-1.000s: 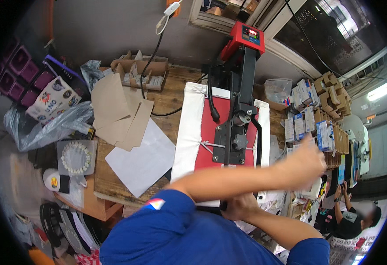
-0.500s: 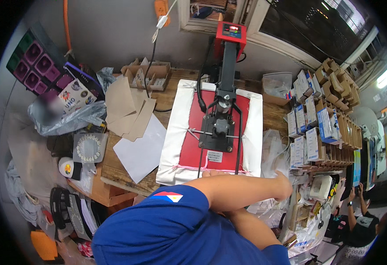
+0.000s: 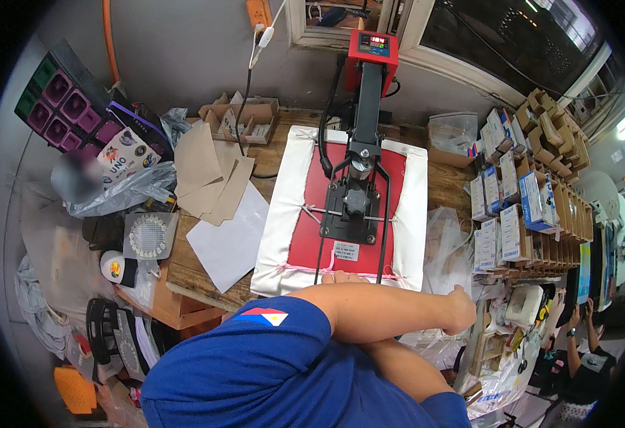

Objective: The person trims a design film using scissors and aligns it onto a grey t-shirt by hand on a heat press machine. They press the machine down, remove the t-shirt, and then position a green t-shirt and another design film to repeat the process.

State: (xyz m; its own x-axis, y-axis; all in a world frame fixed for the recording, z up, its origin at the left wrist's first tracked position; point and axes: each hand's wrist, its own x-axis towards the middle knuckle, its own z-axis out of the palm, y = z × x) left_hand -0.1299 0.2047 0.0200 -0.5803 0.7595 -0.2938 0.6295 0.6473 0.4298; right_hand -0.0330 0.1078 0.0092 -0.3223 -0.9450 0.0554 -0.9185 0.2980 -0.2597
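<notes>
My left forearm (image 3: 384, 307) reaches across my body to the right, in front of a red heat press (image 3: 312, 235). At its end my left hand (image 3: 459, 311) hangs beside the press, its fingers turned from view. My right forearm (image 3: 405, 367) passes beneath the left one. Beyond it, the fingers of my right hand (image 3: 344, 277) show between the two dark rods, lying flat at the front edge of the red plate by a pink cord (image 3: 291, 269). White cloth (image 3: 273, 250) surrounds the plate. The lower ends of the rods are hidden behind my arm.
Brown card sheets (image 3: 205, 178) and white paper (image 3: 227, 242) lie left of the press. Several small boxes fill a rack (image 3: 519, 207) at right, near clear plastic (image 3: 444, 242). A beaded mesh piece (image 3: 148, 235) and caps sit at left. Another person (image 3: 591, 364) stands far right.
The whole view has shifted slightly. More of my right hand's fingers show above my left forearm, and my left hand looks less blurred. The press looks unchanged.
</notes>
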